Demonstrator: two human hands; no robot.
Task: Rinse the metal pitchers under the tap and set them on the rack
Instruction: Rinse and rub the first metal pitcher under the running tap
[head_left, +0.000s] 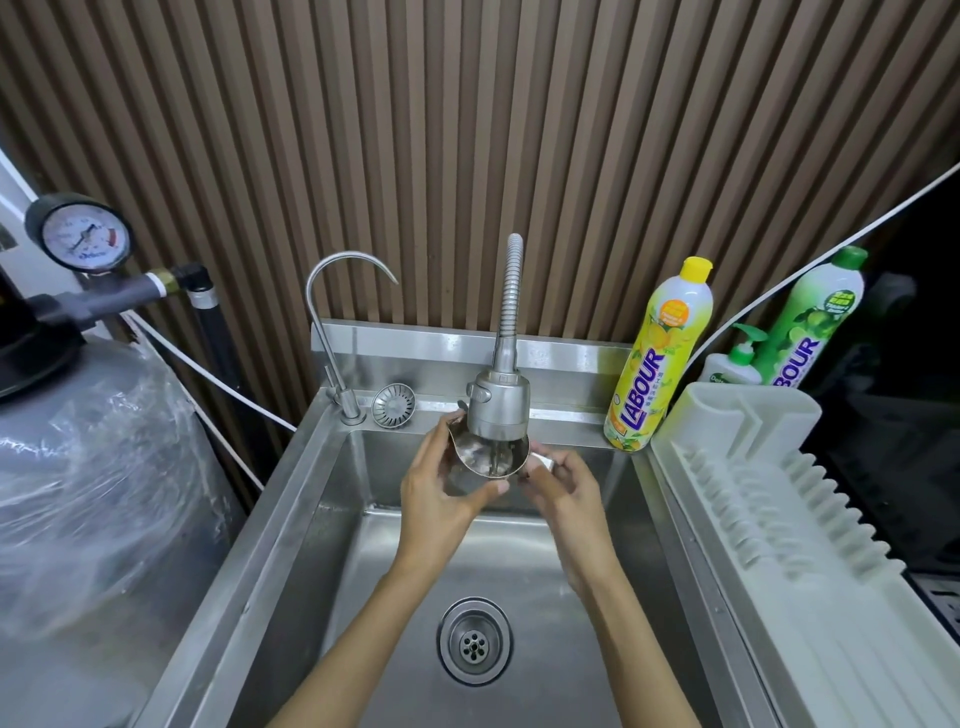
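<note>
A small metal pitcher (480, 460) is held upright over the sink, right under the flexible tap's spray head (498, 408). Water runs from the head into the pitcher. My left hand (441, 483) wraps around the pitcher's left side and base. My right hand (563, 488) grips the handle on the pitcher's right side. The white dish rack (769, 499) stands to the right of the sink with nothing on it.
The steel sink (363, 561) has a round drain (474, 640) near its front. A slim gooseneck tap (332, 332) and a loose strainer (394, 405) sit at the back left. Detergent bottles (657, 358) stand at the back right. A wrapped tank (88, 478) fills the left.
</note>
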